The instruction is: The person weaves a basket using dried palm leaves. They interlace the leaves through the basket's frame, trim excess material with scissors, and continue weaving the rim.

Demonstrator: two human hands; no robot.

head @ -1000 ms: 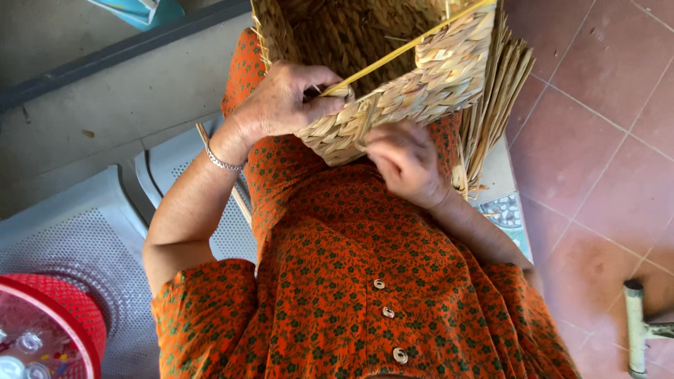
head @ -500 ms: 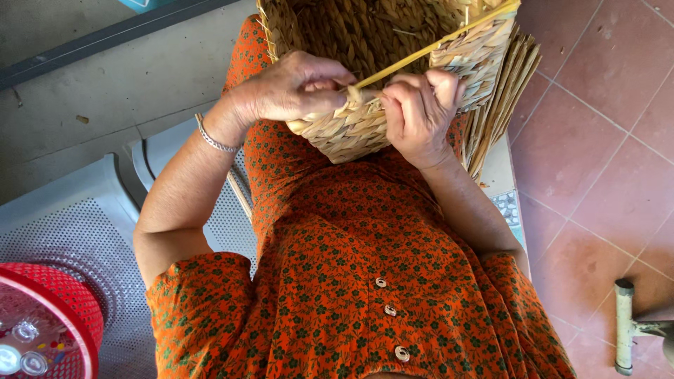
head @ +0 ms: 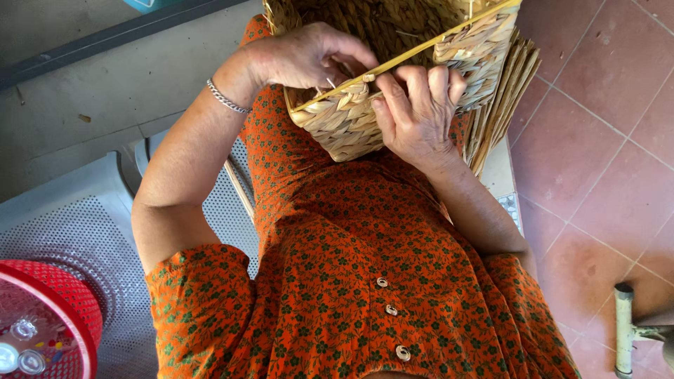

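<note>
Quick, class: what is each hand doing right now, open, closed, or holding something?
Left hand: closed, fingers curled on the woven basket at its rim.
Right hand: closed, fingers pressed on the basket's rim by the yellow frame strip.

The tan woven straw basket (head: 351, 123) at upper centre looks dry, rough and matt; a thin silver metal bracelet (head: 226, 98) shines; the red perforated plastic basket (head: 67, 298) at lower left looks glossy.

lap in orange floral dress (head: 365, 231) carries woven basket (head: 351, 126); person sits on grey perforated bench (head: 77, 231), red plastic basket (head: 60, 295) on it
</note>
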